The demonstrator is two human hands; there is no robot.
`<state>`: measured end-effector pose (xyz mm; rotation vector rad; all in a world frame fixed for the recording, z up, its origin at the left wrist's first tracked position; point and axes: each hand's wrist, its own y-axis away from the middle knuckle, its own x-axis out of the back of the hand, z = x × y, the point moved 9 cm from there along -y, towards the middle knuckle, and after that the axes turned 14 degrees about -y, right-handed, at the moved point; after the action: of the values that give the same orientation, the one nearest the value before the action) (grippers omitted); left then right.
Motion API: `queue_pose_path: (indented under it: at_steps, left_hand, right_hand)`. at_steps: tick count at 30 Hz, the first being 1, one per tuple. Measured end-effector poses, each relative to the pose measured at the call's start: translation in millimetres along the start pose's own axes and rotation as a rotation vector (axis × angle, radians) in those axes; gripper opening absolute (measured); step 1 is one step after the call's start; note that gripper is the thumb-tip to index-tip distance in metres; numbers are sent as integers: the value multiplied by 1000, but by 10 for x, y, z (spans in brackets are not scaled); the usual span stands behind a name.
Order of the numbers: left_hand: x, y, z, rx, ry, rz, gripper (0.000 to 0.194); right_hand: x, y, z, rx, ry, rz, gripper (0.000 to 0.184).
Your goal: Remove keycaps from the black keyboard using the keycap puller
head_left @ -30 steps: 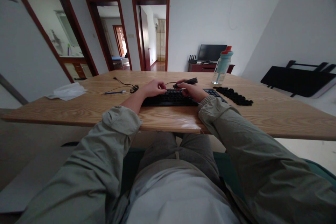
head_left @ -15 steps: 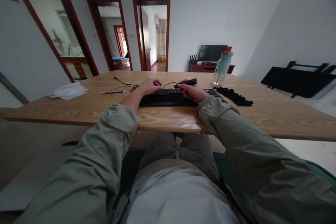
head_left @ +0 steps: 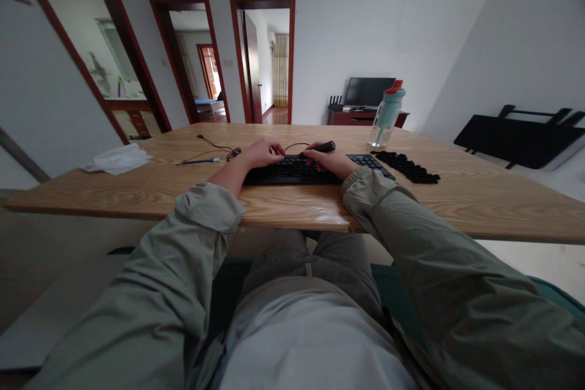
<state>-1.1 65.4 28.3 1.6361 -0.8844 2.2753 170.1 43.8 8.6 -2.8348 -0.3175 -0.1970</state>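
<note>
A black keyboard lies near the table's front edge. Over its upper left part is my left hand, its fingers curled and pressed together, the tips down at the keys. Whatever they may pinch is too small to see. My right hand is closed around a short black tool with a thick round handle. The tool slants, handle up to the right and tip down on the keyboard's upper middle, close to the left fingertips. Its tip is too small to make out.
Right of the keyboard lie several small black pieces like keycaps, with a water bottle behind. To the left are a blue thin brush, a coiled black cable and a white cloth on the wooden table.
My right hand has moved left and down, bringing the black tool's tip onto the keys. The left fingers have lowered slightly toward the keyboard.
</note>
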Motion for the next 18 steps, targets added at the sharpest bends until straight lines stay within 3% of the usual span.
queue_pose_path:
  at_steps: [6,18]
  left_hand:
    - [-87,-35,114,-101,-109,-5,23]
    - [-94,-31,191,-89,-197,3,22]
  right_hand:
    - [3,-21,-56,49,18,2,21]
    - [-8,-42,-48,60,11,-2,22]
